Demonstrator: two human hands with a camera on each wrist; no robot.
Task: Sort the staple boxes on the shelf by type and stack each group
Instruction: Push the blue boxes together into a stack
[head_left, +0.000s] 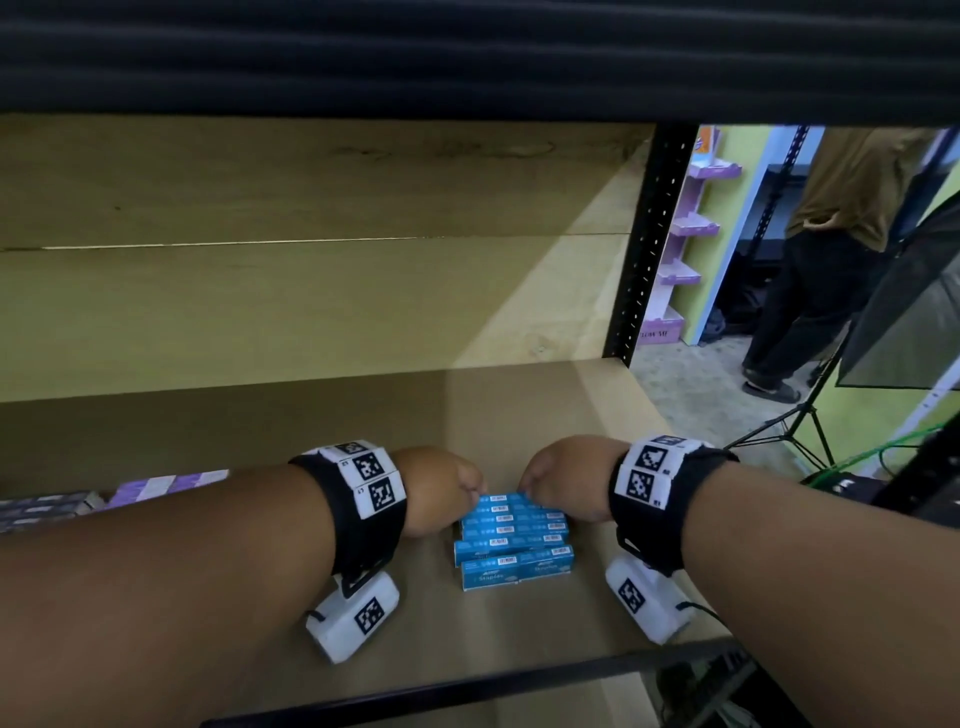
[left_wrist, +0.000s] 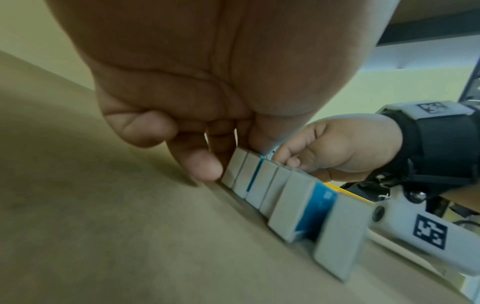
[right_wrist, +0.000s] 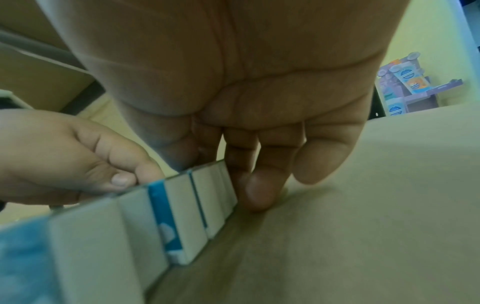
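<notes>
Several blue staple boxes (head_left: 511, 540) stand side by side in a row on the brown shelf board (head_left: 519, 410); their grey ends show in the left wrist view (left_wrist: 262, 185) and the right wrist view (right_wrist: 187, 216). My left hand (head_left: 470, 491) and right hand (head_left: 527, 488) meet at the far end of that row. Each hand's fingers (left_wrist: 202, 164) (right_wrist: 257, 193) reach down behind the farthest box to the shelf, and the thumbs press on the box tops, so both hands grip the far boxes. Purple staple boxes (head_left: 161, 486) lie at the left, behind my left forearm.
Darker boxes (head_left: 41, 509) sit at the far left edge. A black rail (head_left: 467, 686) runs along the shelf front and a black upright post (head_left: 649, 244) stands at the right. Beyond it a person (head_left: 831, 260) stands near a light stand (head_left: 795, 431).
</notes>
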